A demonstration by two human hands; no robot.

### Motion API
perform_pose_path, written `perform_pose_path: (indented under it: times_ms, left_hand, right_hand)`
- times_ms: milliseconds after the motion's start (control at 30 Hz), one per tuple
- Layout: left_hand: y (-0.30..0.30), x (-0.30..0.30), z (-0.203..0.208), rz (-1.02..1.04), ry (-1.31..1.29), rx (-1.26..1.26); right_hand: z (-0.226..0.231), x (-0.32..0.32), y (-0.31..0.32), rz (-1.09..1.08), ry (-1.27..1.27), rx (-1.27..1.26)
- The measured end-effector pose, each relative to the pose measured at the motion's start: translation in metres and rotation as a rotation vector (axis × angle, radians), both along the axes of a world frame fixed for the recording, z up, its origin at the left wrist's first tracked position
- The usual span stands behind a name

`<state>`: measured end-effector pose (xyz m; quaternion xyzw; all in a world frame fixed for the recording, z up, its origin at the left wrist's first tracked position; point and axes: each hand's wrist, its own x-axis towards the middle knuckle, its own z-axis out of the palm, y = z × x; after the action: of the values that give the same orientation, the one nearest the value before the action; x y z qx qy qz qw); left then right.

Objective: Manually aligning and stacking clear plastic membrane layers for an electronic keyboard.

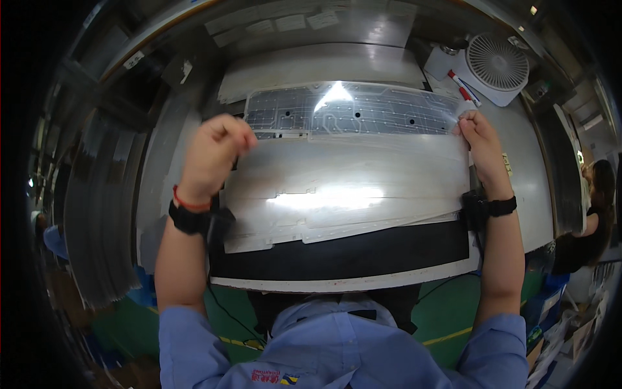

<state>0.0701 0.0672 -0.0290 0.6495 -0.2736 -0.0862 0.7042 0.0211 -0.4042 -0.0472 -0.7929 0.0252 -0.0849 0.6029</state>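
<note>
A clear circuit film (337, 120) with pale printed traces and several dark round spots lies across the far part of the table. My right hand (479, 133) pinches its right edge between thumb and fingertips. At the film's left end is my left hand (217, 152), fingers curled closed and slightly blurred; what they pinch, if anything, does not show. Between my hands and nearer to me spreads a stack of thin, shiny translucent sheets (363, 168) with uneven front edges. Under it shows a black mat (350, 253).
A white fan (497, 61) stands at the back right, with red-and-white markers (461, 87) beside it. Stacked grey sheets (100, 207) rise at the left. Cables hang from dark bands on both wrists. Other people show at the far right and far left.
</note>
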Motion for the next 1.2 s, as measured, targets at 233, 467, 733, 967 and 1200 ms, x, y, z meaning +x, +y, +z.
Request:
perform_pose_path:
  times_ms: [233,467,733,967,1200]
  left_hand:
    - [-0.039,-0.039,0.018,-0.830,0.036,0.276]
    - [-0.003,0.019,-0.009,0.357,0.197,0.223]
    - [0.027,0.044,-0.024,0.285,0.275,0.396]
    - [0.025,0.042,-0.026,0.307,0.319,0.274]
    - [0.036,0.049,-0.033,0.298,0.317,0.065]
  right_hand:
    - [0.002,-0.001,0.001,-0.028,0.060,0.022]
    - [-0.001,0.001,-0.003,0.005,0.037,0.030]
    - [0.003,0.000,-0.002,-0.002,0.008,0.092]
    - [0.005,-0.001,0.001,-0.011,0.026,0.085]
    - [0.006,-0.001,0.005,0.051,0.025,0.054]
